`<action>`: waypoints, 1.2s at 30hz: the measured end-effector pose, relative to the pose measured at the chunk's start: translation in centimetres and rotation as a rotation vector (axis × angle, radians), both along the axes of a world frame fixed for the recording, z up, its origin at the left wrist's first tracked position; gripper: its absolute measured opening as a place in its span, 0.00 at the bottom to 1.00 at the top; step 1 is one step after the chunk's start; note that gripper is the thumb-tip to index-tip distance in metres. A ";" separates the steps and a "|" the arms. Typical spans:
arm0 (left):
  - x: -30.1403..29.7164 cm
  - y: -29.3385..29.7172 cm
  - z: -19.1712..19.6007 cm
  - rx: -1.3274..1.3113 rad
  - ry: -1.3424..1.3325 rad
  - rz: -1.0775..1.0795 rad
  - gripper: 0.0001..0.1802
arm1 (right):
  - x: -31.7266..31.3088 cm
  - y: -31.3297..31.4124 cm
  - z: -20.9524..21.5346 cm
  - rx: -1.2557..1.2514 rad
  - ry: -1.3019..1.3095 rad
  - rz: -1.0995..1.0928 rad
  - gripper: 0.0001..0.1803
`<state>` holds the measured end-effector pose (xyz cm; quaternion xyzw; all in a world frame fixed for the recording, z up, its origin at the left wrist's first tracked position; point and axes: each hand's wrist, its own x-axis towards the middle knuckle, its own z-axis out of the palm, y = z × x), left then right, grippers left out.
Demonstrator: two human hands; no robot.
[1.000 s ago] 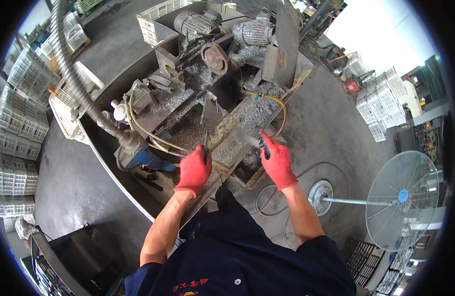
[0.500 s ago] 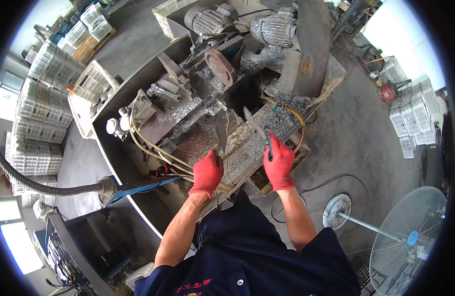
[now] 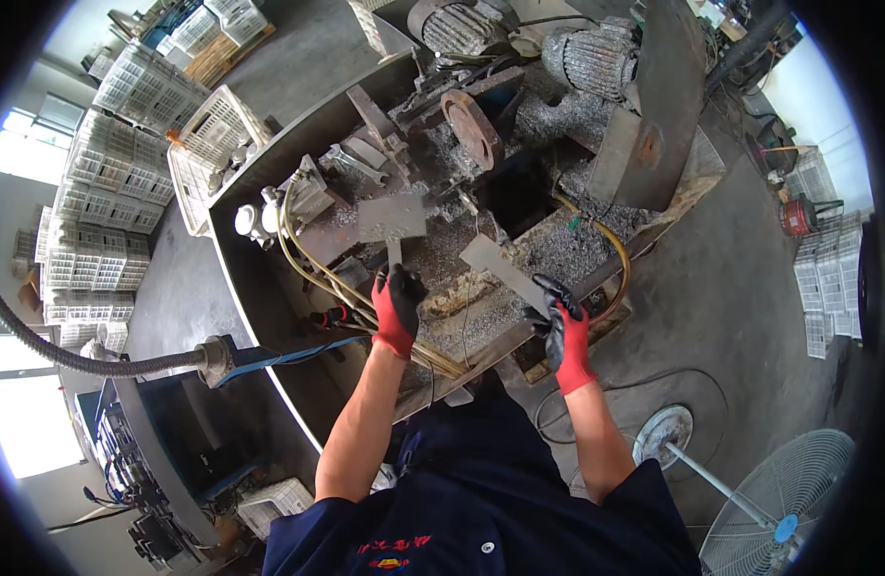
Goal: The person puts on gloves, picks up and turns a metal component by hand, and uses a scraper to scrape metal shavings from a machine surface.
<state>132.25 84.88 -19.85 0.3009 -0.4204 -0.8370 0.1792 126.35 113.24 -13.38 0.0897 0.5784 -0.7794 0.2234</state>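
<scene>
My left hand (image 3: 395,305), in a red glove with black palm and fingers, is closed round the narrow tang of a cleaver blade (image 3: 393,219). Its broad, rectangular grey face points away from me, over the machine bed. My right hand (image 3: 563,331), gloved alike, grips the near end of a second cleaver blade (image 3: 500,269), which slants up and to the left. Both blades are held above the chip-strewn bed, apart from each other. The fingers partly hide the ends that they hold.
A rusty wheel (image 3: 471,130) stands beyond the blades, with motors (image 3: 596,62) behind it. A wrench (image 3: 358,165) lies on the bed. Yellowish hoses (image 3: 313,261) run past my left hand; another hose (image 3: 610,245) curves near my right. A fan (image 3: 783,509) stands at lower right.
Both blades have turned so their broad faces show. My left hand has moved slightly up, and my right has rolled over, showing its black palm side. The whole view has shifted a little.
</scene>
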 end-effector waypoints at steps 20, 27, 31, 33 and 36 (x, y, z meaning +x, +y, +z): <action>-4.4 -1.2 -4.6 0.222 -0.073 -0.025 0.11 | 1.7 -2.4 0.0 -0.124 -0.295 0.024 0.21; -3.9 -1.3 -4.0 0.282 -0.259 0.041 0.14 | 2.1 -3.4 -0.2 -0.170 -0.253 0.057 0.23; -4.4 -2.3 -4.3 0.335 -0.198 0.011 0.11 | 2.2 -3.6 -0.9 -0.343 -0.195 0.080 0.32; -4.8 -2.0 -4.4 0.349 -0.224 -0.024 0.12 | 2.1 -3.4 -1.0 -0.336 -0.194 0.096 0.32; -4.7 -2.6 -5.2 0.285 -0.198 -0.043 0.14 | 2.2 -3.9 -0.9 -0.365 -0.195 0.120 0.32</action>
